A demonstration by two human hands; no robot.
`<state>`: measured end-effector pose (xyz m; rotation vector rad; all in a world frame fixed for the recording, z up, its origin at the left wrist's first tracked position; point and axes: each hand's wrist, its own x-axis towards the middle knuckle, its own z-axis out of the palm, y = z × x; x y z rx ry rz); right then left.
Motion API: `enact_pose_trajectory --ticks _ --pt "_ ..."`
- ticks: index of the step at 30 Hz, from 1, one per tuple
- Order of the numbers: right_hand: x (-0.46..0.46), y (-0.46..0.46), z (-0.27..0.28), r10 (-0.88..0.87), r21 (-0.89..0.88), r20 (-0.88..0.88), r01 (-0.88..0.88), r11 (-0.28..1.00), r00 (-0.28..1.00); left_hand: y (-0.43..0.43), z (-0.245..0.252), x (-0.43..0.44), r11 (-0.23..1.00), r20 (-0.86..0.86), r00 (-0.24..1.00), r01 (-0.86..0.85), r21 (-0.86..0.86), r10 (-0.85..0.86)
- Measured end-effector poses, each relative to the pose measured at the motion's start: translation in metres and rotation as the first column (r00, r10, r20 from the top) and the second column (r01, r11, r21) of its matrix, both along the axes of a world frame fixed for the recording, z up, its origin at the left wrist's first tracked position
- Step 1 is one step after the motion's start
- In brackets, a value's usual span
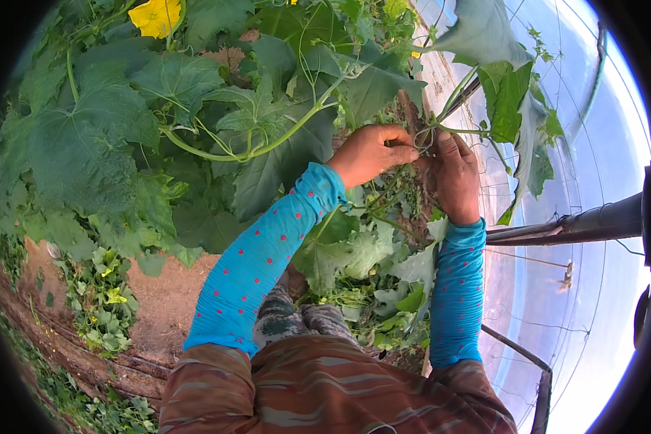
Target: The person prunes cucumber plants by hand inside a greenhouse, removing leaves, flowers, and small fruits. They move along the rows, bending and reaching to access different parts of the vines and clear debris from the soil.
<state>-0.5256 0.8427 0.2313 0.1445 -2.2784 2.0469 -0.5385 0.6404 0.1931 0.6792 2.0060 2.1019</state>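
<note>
A pale thin string (pixel 424 138) is looped around a green vine stem (pixel 458 130) between my hands. My left hand (pixel 377 151) pinches the string at the loop's left side, thumb against fingertips. On the other side, my right hand (pixel 457 176) has its thumb up against the loop, just below the stem, with the fingers curled. The right fingertips are partly hidden, but they appear to pinch the string too. Large lobed leaves (pixel 502 97) hang from the stem at the right. A thick curved vine (pixel 282 135) with tendrils arches over broad leaves left of my hands.
A dark pole (pixel 575 222) juts in from the right, before the translucent plastic greenhouse wall (pixel 537 282). A short cord (pixel 531 257) runs below it. Dense leaves (pixel 87 135) and a yellow flower (pixel 156 18) fill the upper left. Bare soil (pixel 163 298) shows at lower left.
</note>
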Motion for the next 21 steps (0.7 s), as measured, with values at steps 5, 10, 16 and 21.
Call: enact_pose_trajectory --ticks 5,10,16,21 --pt "0.017 0.006 -0.002 0.005 0.263 -0.194 0.047 0.964 0.981 0.001 0.015 0.024 0.993 -0.058 0.998 -0.004 -0.118 -0.003" --pt "-0.014 0.062 -0.007 -0.025 0.376 -0.851 0.642 0.668 0.524 0.004 0.043 0.038 0.930 -0.219 0.974 -0.126 -0.345 0.050" --pt "-0.011 0.083 -0.013 -0.158 0.534 -0.524 0.467 0.705 0.837 0.028 0.032 0.069 0.872 -0.344 0.931 -0.268 -0.409 0.124" --pt "0.084 0.051 -0.049 0.493 -0.335 0.158 -0.424 0.842 0.855 0.076 -0.054 0.120 0.943 0.058 0.977 -0.181 -0.280 0.205"
